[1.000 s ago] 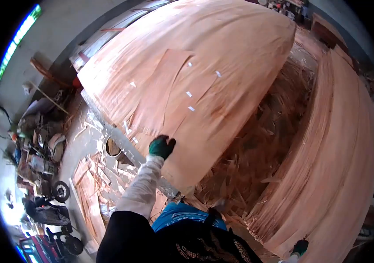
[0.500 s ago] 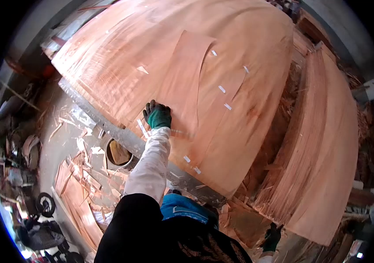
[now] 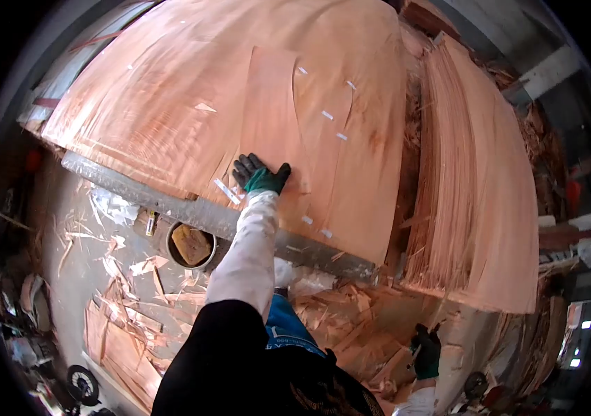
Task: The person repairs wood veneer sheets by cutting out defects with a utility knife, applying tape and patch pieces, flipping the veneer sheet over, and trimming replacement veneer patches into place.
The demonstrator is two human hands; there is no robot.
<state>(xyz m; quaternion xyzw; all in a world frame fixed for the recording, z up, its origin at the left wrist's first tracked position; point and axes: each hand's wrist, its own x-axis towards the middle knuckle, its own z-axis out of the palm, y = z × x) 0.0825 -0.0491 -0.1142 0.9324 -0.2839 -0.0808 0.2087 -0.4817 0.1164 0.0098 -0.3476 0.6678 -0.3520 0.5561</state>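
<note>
Head view: pinkish-tan veneer strip point(image 3: 269, 107), one long edge curved.

A veneer stack point(image 3: 475, 180) stands before the right hand point(image 3: 427, 352), leaving only a narrow gap point(image 3: 405, 208) beside the veneer sheet point(image 3: 358, 180).

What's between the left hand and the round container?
In the head view, from the left hand to the round container: veneer sheet, a white strip, then a grey edge.

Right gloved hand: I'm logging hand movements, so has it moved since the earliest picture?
Yes: judged against the narrower veneer stack, the right gloved hand has drawn back from the stack's near edge, toward the person.
</note>
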